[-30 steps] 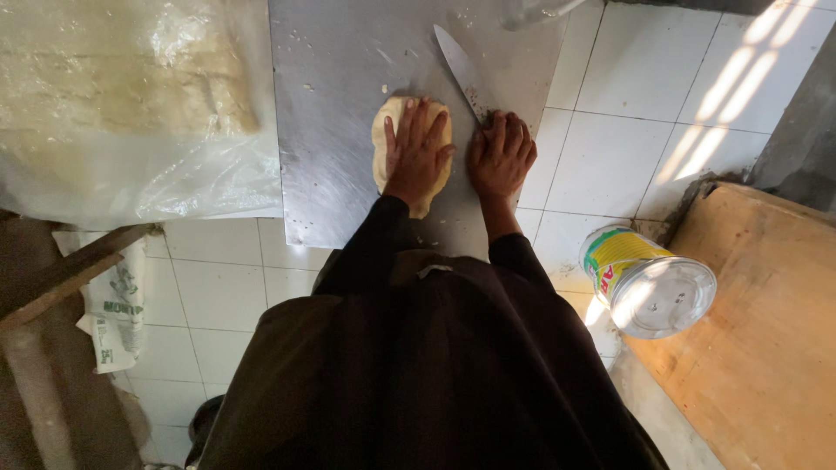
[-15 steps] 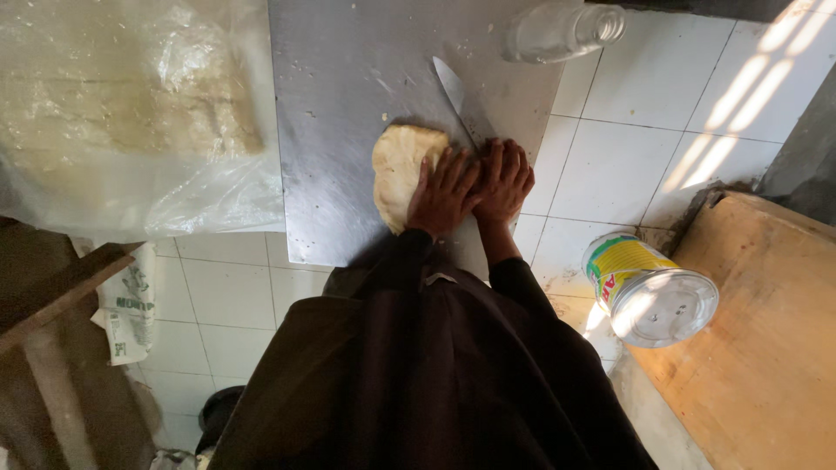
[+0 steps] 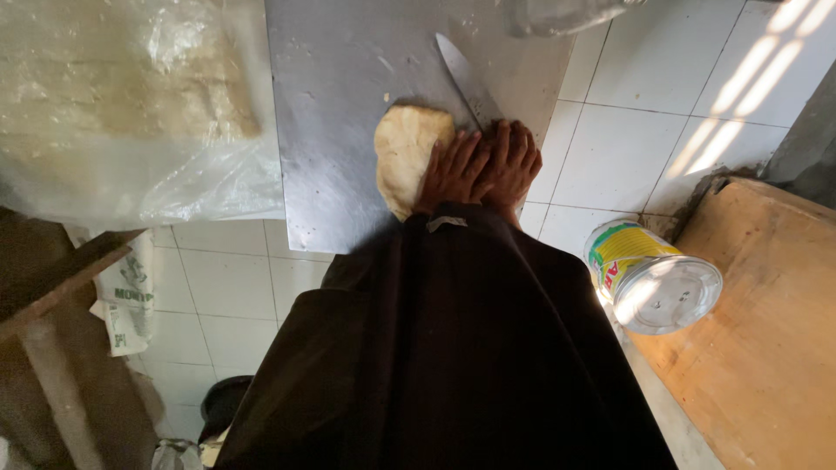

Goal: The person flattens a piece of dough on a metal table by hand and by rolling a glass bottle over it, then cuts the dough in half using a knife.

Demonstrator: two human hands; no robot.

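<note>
1 clear plastic bag (image 3: 131,113) at far left holds pale dough. 1 flat dough piece (image 3: 405,157) lies on the metal counter (image 3: 340,87). The left hand (image 3: 453,170) presses flat on its right edge, fingers spread; the right hand (image 3: 512,161) lies flat, touching the left. 1 knife (image 3: 466,78) lies beyond them. 1 lidded can (image 3: 649,274) stands at near right.
</note>
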